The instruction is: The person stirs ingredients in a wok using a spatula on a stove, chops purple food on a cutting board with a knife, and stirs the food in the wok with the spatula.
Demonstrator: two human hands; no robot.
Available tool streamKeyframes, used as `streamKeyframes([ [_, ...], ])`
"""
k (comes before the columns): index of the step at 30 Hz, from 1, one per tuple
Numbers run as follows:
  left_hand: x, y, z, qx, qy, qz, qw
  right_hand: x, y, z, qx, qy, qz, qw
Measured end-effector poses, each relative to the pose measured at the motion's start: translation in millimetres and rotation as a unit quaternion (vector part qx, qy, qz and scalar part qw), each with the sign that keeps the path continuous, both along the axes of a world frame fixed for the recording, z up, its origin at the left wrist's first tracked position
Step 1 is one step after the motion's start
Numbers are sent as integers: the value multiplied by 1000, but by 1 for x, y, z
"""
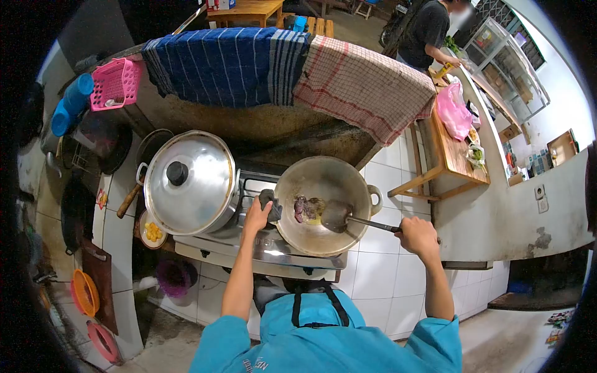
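A wide metal wok (311, 174) sits on the right side of the gas stove (289, 256). Dark purplish pieces of food (305, 210) lie in a little oil at its bottom. My left hand (255, 217) is closed on a dark cloth (268, 205) at the wok's left edge, where the cloth hides whatever handle is beneath. Wrapped round the handle of a metal spatula (373, 224), my right hand (418, 236) is to the right of the wok. The spatula's blade rests inside the wok, touching or beside the food.
Left of the wok stands a large lidded pot (208, 149). A small plate of yellow pieces (153, 232) sits beside it. Blue (217, 65) and checked cloths (367, 87) hang over the wall behind. At upper right, another person (426, 34) works by a wooden table (457, 165).
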State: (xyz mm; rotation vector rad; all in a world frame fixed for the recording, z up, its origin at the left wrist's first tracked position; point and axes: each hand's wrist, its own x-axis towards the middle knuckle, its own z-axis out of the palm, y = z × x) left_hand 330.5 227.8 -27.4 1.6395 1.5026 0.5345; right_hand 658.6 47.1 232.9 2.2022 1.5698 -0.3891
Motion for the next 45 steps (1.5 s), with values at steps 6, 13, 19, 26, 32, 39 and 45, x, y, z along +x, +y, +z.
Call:
streamKeyframes([
  [6, -2, 5, -19, 40, -20, 0, 999, 1, 2, -11, 4, 20, 8, 1000],
  [13, 0, -1, -2, 16, -36, 12, 999, -1, -9, -6, 4, -25, -2, 1000],
  [19, 1, -4, 8, 26, -16, 19, 999, -13, -4, -12, 4, 2, -4, 1000],
  [26, -4, 1, 7, 42, -39, 15, 998, -18, -12, 2, -32, -33, -48, 998],
  [32, 1, 2, -1, 38, -46, 50, 997, -14, -13, -22, 29, 1, -27, 999],
  [39, 2, -1, 0, 17, -92, 35, 995, -2, -26, -13, 5, 7, -20, 1000],
  [45, 2, -2, 2, 35, -59, 13, 998, 5, -24, -20, 32, 37, -33, 998],
])
